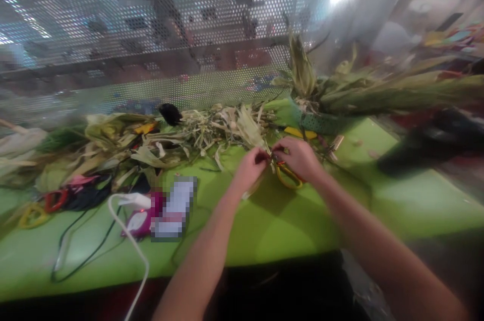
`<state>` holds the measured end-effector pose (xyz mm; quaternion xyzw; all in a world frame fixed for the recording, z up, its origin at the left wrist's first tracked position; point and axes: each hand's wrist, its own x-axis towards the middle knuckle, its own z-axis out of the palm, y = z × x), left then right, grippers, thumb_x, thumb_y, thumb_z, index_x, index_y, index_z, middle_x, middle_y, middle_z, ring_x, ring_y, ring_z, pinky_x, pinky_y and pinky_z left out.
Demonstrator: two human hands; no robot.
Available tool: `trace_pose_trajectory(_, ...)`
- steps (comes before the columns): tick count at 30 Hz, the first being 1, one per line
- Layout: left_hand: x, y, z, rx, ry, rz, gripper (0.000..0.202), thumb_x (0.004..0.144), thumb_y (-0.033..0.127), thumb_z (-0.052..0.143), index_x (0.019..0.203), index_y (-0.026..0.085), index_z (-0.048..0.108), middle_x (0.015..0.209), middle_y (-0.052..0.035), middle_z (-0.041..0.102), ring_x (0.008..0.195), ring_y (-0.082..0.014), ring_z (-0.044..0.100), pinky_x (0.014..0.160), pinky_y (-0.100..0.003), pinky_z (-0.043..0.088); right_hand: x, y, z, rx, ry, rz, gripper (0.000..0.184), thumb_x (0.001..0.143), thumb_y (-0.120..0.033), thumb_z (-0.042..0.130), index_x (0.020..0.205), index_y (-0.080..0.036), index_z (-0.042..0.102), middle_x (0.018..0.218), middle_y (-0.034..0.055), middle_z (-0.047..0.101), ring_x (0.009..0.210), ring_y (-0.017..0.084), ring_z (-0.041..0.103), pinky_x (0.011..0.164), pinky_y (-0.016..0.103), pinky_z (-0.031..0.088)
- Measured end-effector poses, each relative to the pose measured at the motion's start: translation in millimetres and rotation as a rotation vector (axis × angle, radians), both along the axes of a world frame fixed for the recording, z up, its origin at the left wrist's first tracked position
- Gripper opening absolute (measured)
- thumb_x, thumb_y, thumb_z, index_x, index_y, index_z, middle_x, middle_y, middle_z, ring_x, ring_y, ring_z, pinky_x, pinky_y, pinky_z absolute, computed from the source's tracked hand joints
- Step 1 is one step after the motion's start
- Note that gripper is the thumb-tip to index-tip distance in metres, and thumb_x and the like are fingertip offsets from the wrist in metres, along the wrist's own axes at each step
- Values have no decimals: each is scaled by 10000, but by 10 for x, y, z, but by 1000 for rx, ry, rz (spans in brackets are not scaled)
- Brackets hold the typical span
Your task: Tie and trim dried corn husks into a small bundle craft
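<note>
Both my hands meet over the green table (287, 220), just in front of a heap of dry corn husks (212, 132). My left hand (250, 167) is closed in a pinch on a pale husk strip. My right hand (298, 157) is closed on a pair of yellow-handled scissors (288, 176), whose loops hang below the fingers. The blades point toward my left hand and are mostly hidden between the two hands. The picture is blurred by motion.
A green basket (321, 122) with long husks stands at the back right. A white cable (130, 240), a pink device (141, 217) and black cords lie at the left. More scissors (55, 200) lie far left. A perforated metal screen (189, 18) closes the back.
</note>
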<state>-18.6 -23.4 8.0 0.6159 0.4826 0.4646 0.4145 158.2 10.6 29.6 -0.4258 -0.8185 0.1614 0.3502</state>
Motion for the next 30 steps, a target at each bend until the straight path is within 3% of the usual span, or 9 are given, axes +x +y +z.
trace_pose_trajectory(5, 11, 5, 5, 11, 4, 9, 59, 775, 148, 620, 828, 161, 595, 808, -4, 618, 789, -132, 562, 800, -276, 440, -24, 8, -62, 1, -62, 32, 200, 853, -197, 629, 1005, -259, 745, 973, 33, 711, 847, 192, 635, 718, 274, 425)
trace_pose_trajectory(10, 2, 34, -67, -22, -85, 20, 84, 774, 178, 634, 823, 163, 567, 790, 6, 605, 773, -123, 559, 776, -267, 439, -66, -23, -105, 92, -119, -62, 129, 870, -240, 611, 892, -233, 738, 928, 47, 660, 780, 172, 597, 637, 256, 381)
trace_pose_trajectory(16, -75, 85, -118, -105, -184, 115, 151, 742, 242, 675, 822, 160, 577, 753, 3, 606, 743, -130, 578, 775, -288, 448, -83, -36, -73, 18, -37, 57, 35, 804, -206, 669, 786, -199, 698, 906, 44, 610, 778, 159, 584, 662, 252, 406)
trace_pose_trajectory(21, -102, 84, -106, -76, -122, 143, 156, 682, 198, 708, 797, 155, 613, 756, 0, 624, 752, -128, 576, 779, -278, 439, -74, -6, -59, -65, 33, 93, 69, 814, -247, 676, 774, -199, 705, 825, 28, 629, 743, 153, 583, 661, 252, 411)
trace_pose_trajectory(26, -74, 50, -63, -14, -45, 144, 134, 685, 160, 672, 799, 160, 604, 772, 5, 626, 746, -124, 574, 748, -264, 436, -100, 15, -115, -110, 64, 78, 119, 790, -169, 656, 883, -207, 719, 856, 31, 703, 750, 162, 616, 680, 260, 426)
trace_pose_trajectory(30, -44, 29, -41, 25, 0, 135, 133, 693, 119, 645, 810, 163, 600, 785, -3, 640, 763, -132, 593, 767, -275, 451, -130, 6, -145, -97, 17, 33, 147, 789, -136, 625, 864, -208, 730, 851, 42, 727, 766, 182, 632, 692, 275, 427)
